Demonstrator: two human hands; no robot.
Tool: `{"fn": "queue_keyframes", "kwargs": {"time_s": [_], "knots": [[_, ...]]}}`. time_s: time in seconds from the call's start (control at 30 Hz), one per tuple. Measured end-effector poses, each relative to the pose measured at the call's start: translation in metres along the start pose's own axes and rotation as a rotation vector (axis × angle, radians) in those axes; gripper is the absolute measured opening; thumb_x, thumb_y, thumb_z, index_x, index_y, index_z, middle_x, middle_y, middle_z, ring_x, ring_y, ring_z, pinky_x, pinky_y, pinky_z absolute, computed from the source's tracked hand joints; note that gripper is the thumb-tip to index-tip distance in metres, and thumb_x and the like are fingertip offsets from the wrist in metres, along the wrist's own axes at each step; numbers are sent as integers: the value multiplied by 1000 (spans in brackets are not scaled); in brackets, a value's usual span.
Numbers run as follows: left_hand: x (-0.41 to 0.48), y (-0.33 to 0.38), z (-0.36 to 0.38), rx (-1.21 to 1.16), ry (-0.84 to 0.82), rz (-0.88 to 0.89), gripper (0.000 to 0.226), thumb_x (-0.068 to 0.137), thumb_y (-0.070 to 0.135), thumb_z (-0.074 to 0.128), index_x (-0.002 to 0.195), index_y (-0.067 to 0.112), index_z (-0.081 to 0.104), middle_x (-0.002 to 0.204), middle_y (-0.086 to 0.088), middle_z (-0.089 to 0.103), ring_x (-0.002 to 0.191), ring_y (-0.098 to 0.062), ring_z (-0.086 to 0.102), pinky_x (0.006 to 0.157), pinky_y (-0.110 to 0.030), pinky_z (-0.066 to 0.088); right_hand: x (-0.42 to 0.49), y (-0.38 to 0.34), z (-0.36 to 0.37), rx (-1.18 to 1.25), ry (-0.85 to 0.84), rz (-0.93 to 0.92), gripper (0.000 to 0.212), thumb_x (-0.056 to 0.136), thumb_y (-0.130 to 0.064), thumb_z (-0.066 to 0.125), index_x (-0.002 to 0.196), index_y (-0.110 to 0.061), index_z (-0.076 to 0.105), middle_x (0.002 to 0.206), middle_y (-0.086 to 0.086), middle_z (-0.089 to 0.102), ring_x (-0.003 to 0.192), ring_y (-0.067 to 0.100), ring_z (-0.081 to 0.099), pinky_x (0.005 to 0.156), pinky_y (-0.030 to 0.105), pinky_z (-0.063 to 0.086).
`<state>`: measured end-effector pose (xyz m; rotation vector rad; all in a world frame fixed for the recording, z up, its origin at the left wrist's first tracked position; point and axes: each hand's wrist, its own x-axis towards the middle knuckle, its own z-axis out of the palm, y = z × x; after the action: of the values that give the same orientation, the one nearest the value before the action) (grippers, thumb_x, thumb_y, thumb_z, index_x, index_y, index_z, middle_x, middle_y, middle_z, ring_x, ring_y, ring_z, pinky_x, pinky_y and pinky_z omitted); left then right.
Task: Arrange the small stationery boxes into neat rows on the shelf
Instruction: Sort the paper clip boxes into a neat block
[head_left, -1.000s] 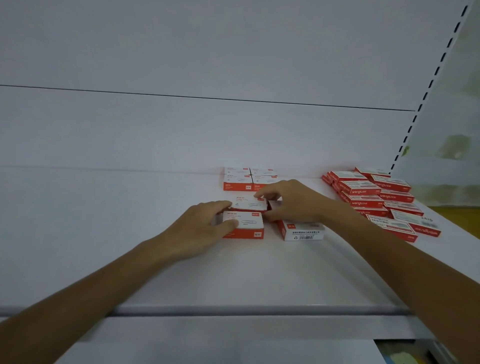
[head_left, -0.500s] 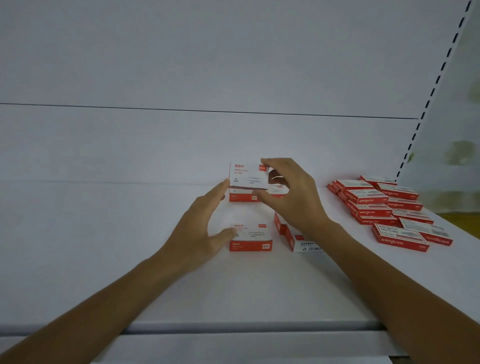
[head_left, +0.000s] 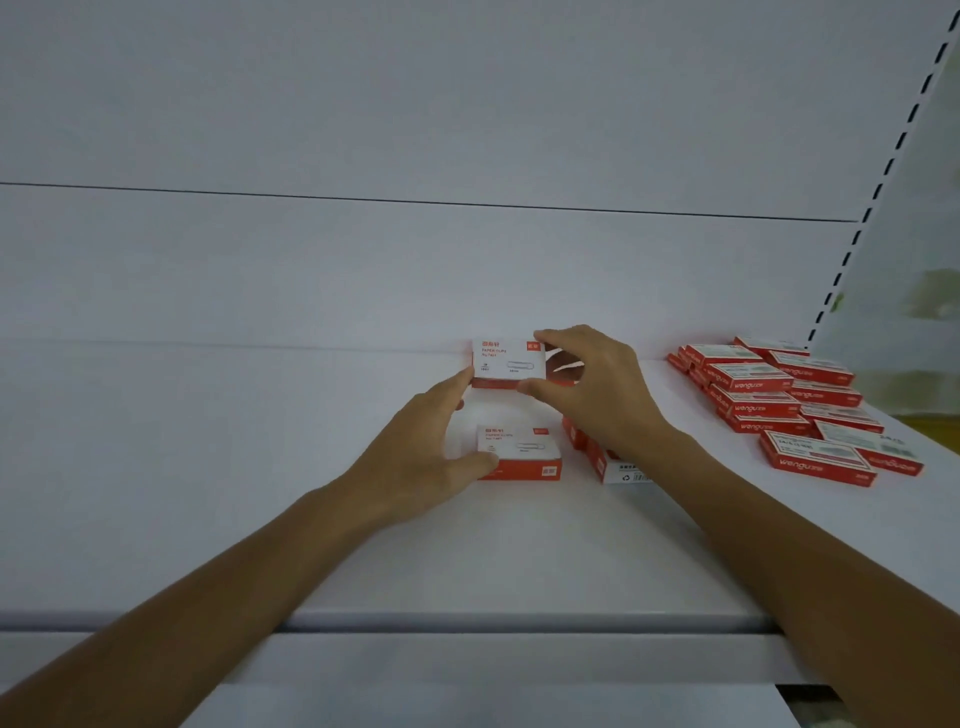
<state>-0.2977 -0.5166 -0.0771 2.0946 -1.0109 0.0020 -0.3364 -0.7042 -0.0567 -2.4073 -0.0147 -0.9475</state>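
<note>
Pinching box (head_left: 508, 362) with right hand (head_left: 597, 400), steadying with straight-fingered left hand (head_left: 431, 457); risking dropping it crooked, nudging front box (head_left: 519, 448).

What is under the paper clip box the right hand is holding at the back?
A red strip shows just under the held box; another box peeks between fingers of the right hand. Whether the boxes touch is hidden.

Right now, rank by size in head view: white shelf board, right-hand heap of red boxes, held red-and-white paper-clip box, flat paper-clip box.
white shelf board
right-hand heap of red boxes
held paper-clip box and flat paper-clip box: alike
</note>
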Motion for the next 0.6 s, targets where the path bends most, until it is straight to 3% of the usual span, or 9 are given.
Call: {"fn": "queue_keyframes", "kwargs": {"time_s": [0.1, 0.17, 0.27, 0.37, 0.5, 0.6], "knots": [[2, -3, 2, 77, -70, -3, 69, 84, 33, 60, 142, 27, 24, 130, 17, 43, 109, 0, 42, 83, -1, 35, -1, -1, 0, -52, -78, 45, 38, 74, -21, 74, 110, -13, 67, 106, 3, 69, 78, 6, 61, 79, 14, 48], [2, -3, 3, 120, -96, 41, 54, 86, 31, 56, 137, 27, 37, 128, 12, 53, 98, 2, 47, 72, 6, 33, 0, 0, 0, -96, -121, 80, 28, 75, -21, 73, 102, -11, 71, 101, 5, 71, 82, 12, 63, 78, 19, 48], [2, -3, 3, 109, -75, 68, 49, 87, 29, 56, 134, 27, 44, 128, 10, 54, 97, 4, 44, 71, 10, 28, 1, 4, 3, -211, -241, 166, 24, 77, -26, 71, 97, -12, 71, 101, 3, 69, 87, 12, 60, 81, 25, 49], [1, -4, 3, 122, -51, 81, 44, 87, 32, 57, 129, 27, 49, 125, 8, 57, 94, 3, 44, 69, 7, 30, 1, 4, 5, -246, -255, 203, 26, 78, -30, 70, 98, -14, 69, 100, 2, 67, 89, 15, 61, 82, 31, 51], [1, -7, 4, 121, -60, 65, 45, 86, 35, 57, 129, 24, 49, 124, 4, 57, 98, -1, 47, 77, -8, 34, 6, 4, 8, -343, -265, 198, 20, 78, -28, 69, 85, -9, 69, 93, 4, 66, 82, 16, 60, 70, 26, 48], [2, -7, 4, 147, -60, 49, 48, 86, 37, 56, 131, 21, 46, 126, 2, 54, 98, -1, 44, 84, -16, 31, 16, 4, 12, -386, -299, 235, 20, 78, -27, 70, 85, -9, 67, 95, 5, 64, 83, 18, 61, 75, 31, 53]]}}
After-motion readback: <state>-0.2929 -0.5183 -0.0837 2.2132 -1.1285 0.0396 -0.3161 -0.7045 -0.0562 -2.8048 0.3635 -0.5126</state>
